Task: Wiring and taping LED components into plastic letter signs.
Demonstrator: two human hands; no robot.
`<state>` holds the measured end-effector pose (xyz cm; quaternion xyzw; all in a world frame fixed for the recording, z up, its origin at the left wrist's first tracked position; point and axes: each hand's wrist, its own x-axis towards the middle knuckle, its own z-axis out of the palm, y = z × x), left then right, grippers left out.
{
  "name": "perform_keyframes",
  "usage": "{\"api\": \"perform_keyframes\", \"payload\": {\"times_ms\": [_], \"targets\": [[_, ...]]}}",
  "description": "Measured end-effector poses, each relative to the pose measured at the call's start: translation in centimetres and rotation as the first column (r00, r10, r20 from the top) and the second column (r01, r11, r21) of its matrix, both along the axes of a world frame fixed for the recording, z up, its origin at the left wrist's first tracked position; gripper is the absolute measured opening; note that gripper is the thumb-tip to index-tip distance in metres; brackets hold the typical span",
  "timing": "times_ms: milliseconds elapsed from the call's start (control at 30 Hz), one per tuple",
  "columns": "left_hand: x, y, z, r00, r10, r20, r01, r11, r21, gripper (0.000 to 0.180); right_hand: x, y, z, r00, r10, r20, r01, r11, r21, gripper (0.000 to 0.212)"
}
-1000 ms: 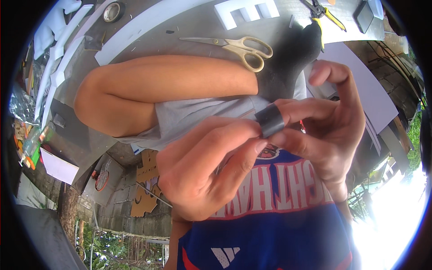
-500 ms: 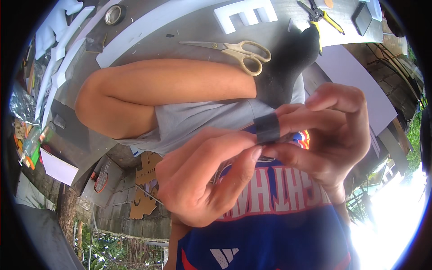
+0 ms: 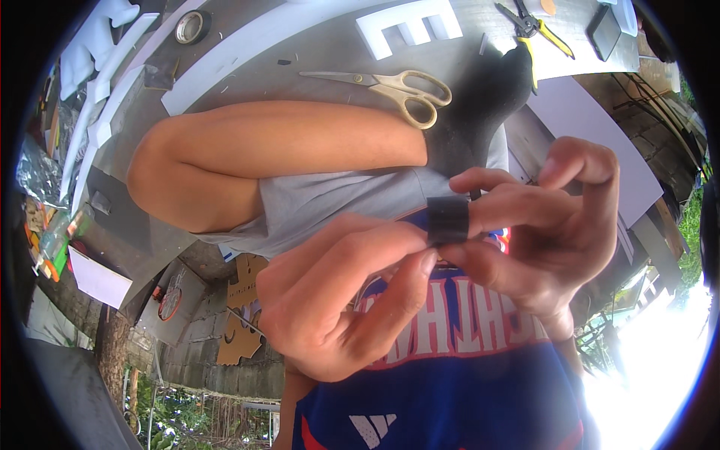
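Between my two hands, above my lap, is a short curved black strip (image 3: 448, 219) that looks like tape. My left hand (image 3: 337, 300) pinches its left lower edge between thumb and forefinger. On the strip's right side, my right hand (image 3: 559, 232) grips it with the thumb below and a finger behind, its other fingers curled or raised. Part of the strip is hidden by the fingertips. Beyond my bent leg lies a pair of scissors (image 3: 358, 78) with cream handles, touched by neither hand.
On the grey surface lie a tape roll (image 3: 182, 30), a white E-shaped piece (image 3: 405, 15), yellow-handled pliers (image 3: 529, 26) and a dark flat box-like object (image 3: 603, 32). Long white cut strips (image 3: 225, 60) lie at the far left. My leg (image 3: 277, 135) crosses the middle.
My right hand has shifted slightly, and its fingers have spread and lifted a little. The black strip has turned slightly and now sits a bit further right. My left hand has hardly moved.
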<state>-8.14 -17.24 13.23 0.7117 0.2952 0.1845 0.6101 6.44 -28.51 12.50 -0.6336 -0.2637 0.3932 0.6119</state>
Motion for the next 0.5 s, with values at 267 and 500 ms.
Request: {"api": "perform_keyframes", "payload": {"times_ms": [267,500], "targets": [[0.4,0.2,0.3,1.0,0.02,-0.018,-0.02,1.0,0.016,0.012,1.5,0.2,-0.1,0.937,0.278,0.211,-0.305,0.946,0.11,0.079],[0.6,0.6,0.3,1.0,0.011,0.007,-0.011,0.996,-0.087,0.012,1.2,0.3,-0.1,0.974,0.195,0.117,-0.21,0.969,0.132,0.072]]}}
